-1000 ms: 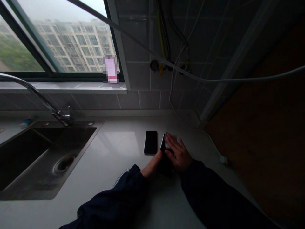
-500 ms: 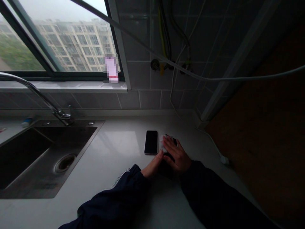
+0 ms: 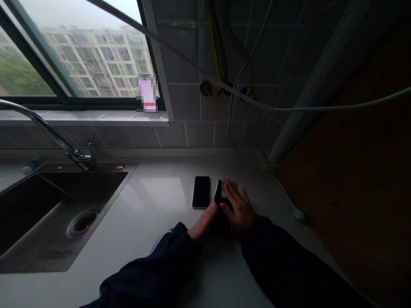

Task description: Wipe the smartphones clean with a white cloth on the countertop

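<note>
My right hand (image 3: 241, 210) lies over a dark, flat, phone-like device (image 3: 218, 193) with a shiny edge. Its fingers are stretched out and press a thin, pale wipe (image 3: 235, 185) onto the upper part of the device. My left hand (image 3: 203, 221) holds the device's left side, thumb along the edge; its other fingers are hidden. Much of the device's lower part is lost in shadow. Just left of it, a black-screened phone (image 3: 201, 192) lies flat on the counter, apart from both hands.
A steel sink (image 3: 61, 252) with a chrome faucet (image 3: 75, 156) is set in the white counter (image 3: 154, 214) at left. A white cable (image 3: 285, 109) hangs across the view above. At right, a thin cord ends in a plug (image 3: 298, 214) near the counter's edge.
My right hand has slid the wipe rightward across the device, baring its upper left edge. My left hand stays at its side. The view has shifted slightly.
</note>
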`<state>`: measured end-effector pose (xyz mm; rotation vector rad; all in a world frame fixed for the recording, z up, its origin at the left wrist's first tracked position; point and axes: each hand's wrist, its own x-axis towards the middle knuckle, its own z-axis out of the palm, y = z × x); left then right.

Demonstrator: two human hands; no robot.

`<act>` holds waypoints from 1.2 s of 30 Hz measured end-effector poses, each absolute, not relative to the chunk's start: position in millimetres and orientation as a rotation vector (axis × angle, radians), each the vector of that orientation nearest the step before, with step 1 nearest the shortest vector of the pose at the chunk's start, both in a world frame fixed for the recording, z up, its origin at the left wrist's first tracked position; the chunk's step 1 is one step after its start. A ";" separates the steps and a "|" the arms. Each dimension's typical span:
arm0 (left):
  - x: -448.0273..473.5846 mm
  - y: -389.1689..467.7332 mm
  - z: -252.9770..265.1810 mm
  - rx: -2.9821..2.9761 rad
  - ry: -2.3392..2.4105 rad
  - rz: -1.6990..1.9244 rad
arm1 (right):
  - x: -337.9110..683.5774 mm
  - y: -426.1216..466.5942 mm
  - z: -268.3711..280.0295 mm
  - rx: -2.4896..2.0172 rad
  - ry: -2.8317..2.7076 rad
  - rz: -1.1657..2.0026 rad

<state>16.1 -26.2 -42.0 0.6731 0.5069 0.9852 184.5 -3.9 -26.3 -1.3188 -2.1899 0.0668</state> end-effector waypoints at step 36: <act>-4.3 -17.4 -9.9 0.175 0.490 1.041 | 176.5 -29.8 -5.8 -0.542 -2.281 0.337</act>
